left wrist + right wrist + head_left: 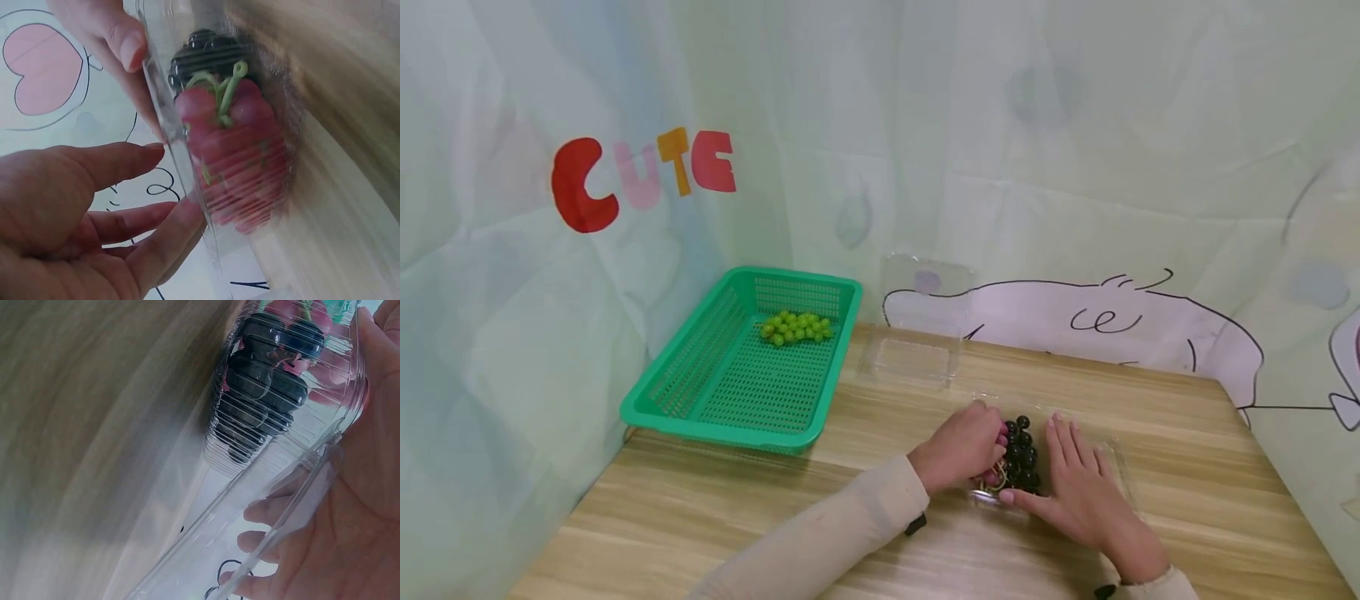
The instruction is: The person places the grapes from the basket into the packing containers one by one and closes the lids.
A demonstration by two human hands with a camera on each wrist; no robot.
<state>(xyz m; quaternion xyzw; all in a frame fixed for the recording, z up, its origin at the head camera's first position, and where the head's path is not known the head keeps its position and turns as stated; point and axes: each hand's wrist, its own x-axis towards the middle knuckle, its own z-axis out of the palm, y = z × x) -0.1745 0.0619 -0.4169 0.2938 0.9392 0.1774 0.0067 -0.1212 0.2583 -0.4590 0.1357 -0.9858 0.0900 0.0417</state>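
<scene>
A clear plastic clamshell box (pixel 215 440) stands on the table, its lid (pixel 275 512) swung out to the side. Inside lie a bunch of red grapes (pixel 237 156) and a bunch of black grapes (pixel 1021 454), side by side. My left hand (pixel 962 446) is over the red-grape side; in the left wrist view its fingers touch the box's rim, with a gap between thumb and fingers. My right hand (pixel 1082 492) lies with straight fingers along the lid side, its thumb at the box's near edge beside the black grapes.
To the left a green plastic basket (pixel 715 429) holds a bunch of green grapes (pixel 797 327). Another clear box (pixel 913 358) stands open at the table's back edge. Printed cloth walls (pixel 1075 208) enclose the wooden table (pixel 1210 492) at the back and sides.
</scene>
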